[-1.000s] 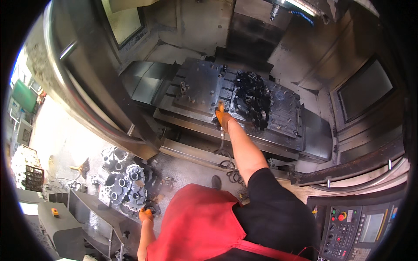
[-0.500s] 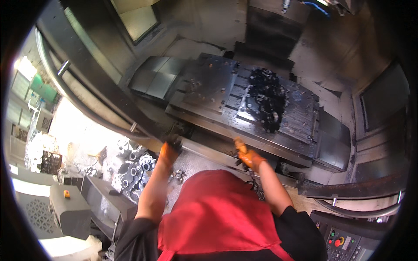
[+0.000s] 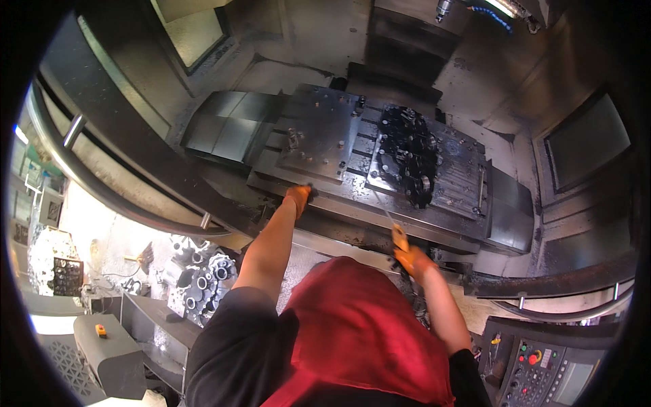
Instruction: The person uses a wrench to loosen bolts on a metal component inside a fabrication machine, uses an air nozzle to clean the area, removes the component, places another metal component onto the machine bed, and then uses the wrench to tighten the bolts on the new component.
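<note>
My right hand [image 3: 411, 260], in an orange and black glove, is closed round an air blow gun [image 3: 399, 236] with an orange body. Its thin nozzle points up toward the front edge of the machine table [image 3: 325, 192]. My left hand [image 3: 298, 197], gloved the same, is at the table's front edge, left of the middle. Its dark fingertips blend into the metal, so their pose is unclear. On the table a dark, wet metal casting [image 3: 409, 152] sits on the right-hand fixture. A flat fixture plate [image 3: 319, 129] with small studs lies to its left.
Sloped metal covers [image 3: 234, 125] flank the table. A curved door handle [image 3: 57, 146] runs along the left. Several metal castings [image 3: 200, 281] are piled outside at lower left. A control panel [image 3: 536, 366] stands at lower right. A spindle tool [image 3: 443, 9] hangs at the top.
My left hand has moved right and up from the door's side to the table edge. My right hand with the blow gun has shifted slightly right and down, and the nozzle now shows.
</note>
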Demonstrator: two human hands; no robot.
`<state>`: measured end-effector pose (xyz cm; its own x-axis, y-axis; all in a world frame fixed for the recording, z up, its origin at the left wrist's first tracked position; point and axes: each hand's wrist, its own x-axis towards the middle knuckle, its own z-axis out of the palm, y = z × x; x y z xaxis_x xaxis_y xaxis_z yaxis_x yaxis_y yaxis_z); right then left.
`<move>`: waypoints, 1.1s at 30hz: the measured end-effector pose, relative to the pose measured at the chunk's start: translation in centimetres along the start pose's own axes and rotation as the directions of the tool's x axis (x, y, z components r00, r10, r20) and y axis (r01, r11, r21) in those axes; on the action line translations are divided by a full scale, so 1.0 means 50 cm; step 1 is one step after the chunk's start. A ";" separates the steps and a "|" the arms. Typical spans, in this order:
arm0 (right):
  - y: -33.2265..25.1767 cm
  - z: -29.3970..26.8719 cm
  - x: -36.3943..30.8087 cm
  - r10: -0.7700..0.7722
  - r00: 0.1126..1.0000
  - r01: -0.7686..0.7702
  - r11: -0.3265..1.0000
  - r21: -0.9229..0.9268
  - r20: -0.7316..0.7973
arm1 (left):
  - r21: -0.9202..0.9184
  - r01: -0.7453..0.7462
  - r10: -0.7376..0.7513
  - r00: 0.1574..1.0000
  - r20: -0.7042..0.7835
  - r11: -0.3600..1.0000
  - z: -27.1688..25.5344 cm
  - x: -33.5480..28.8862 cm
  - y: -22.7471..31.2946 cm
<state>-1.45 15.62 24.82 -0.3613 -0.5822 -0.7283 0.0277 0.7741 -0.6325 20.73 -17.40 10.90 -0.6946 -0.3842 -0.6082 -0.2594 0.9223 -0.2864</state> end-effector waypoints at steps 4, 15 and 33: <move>0.005 0.100 0.173 -0.041 0.990 0.082 0.950 -0.302 0.138 | -0.205 0.005 -0.042 0.983 -0.176 0.979 0.184 0.048 0.089; -0.142 0.192 0.100 0.138 0.989 -0.148 0.956 -0.252 -0.055 | -0.859 0.254 -0.098 0.967 0.235 0.444 0.857 -0.192 0.340; -0.405 0.270 0.326 -0.095 0.980 0.017 0.915 -0.403 -0.176 | -0.730 0.042 -0.309 0.922 -0.235 0.682 0.723 -0.182 0.225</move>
<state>4.67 -12.90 22.19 -0.5211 -0.6004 -0.6066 -0.3563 0.7989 -0.4846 48.35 -5.01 -13.55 -0.7179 -0.6290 -0.2983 -0.6961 0.6430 0.3193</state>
